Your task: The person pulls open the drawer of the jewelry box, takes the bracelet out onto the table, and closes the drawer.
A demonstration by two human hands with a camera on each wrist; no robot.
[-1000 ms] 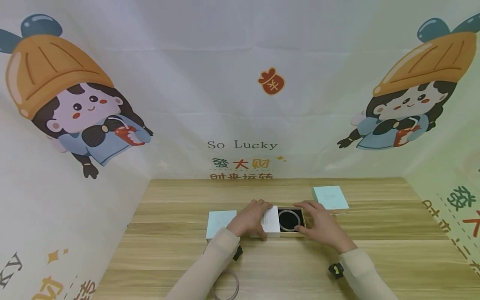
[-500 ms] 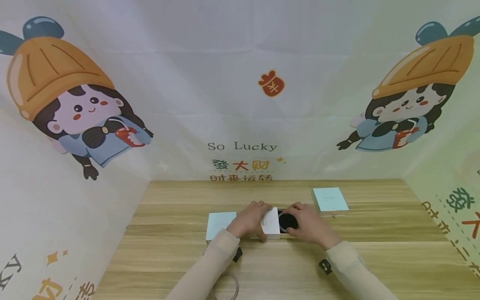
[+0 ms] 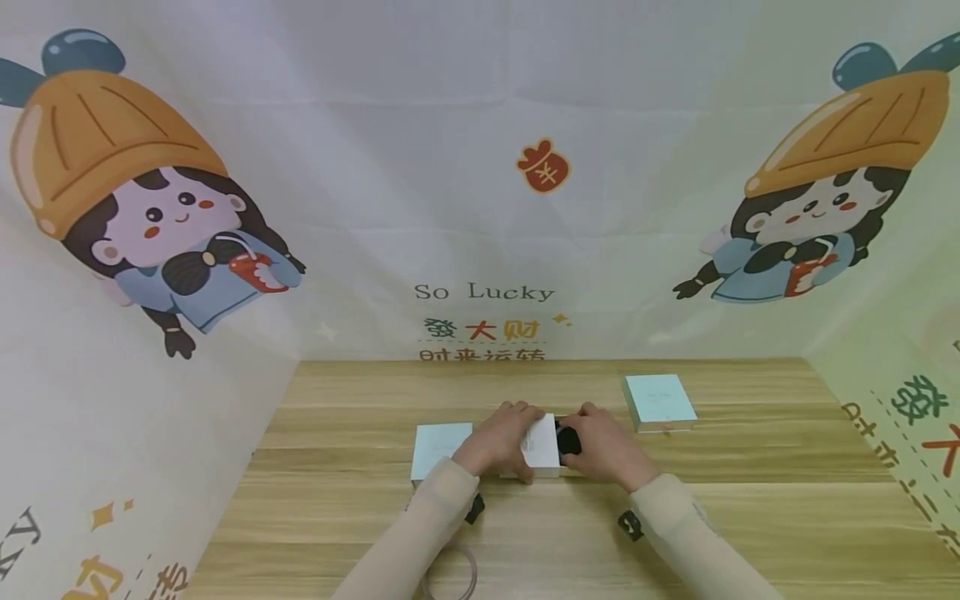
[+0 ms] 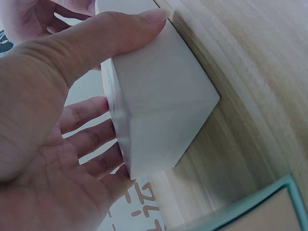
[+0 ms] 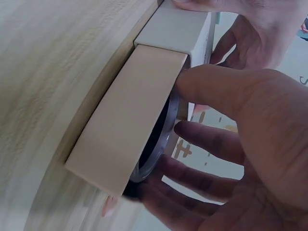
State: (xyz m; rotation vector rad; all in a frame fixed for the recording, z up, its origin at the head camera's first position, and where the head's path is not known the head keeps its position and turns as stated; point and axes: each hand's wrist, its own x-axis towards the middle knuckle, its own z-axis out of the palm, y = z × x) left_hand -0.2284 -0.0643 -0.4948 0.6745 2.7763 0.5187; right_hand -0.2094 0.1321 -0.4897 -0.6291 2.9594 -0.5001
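Note:
My left hand [image 3: 501, 440] grips the white sleeve [image 3: 543, 446] of a small box, thumb on its near side and fingers along the far side. A beige tray [image 5: 122, 115] is partly slid out of the sleeve to the right. In the tray's dark inside [image 3: 570, 442] is a pale round bangle [image 5: 163, 139], its edge showing above the tray rim in the right wrist view. Curled over the tray, my right hand [image 3: 611, 448] has its thumb by the sleeve end of the bangle and its fingers at the opposite end. Much of the bangle is hidden by this hand.
A light blue box [image 3: 438, 446] lies just left of my left hand. Further back at the right is another light blue box [image 3: 662, 402]. A second bangle [image 3: 472, 573] rests on the wooden table [image 3: 555, 542] near the front, partly behind the left sleeve.
My right hand has moved left from the tray's outer end to over the tray, closing its fingers about the bangle. The left hand stays on the white sleeve.

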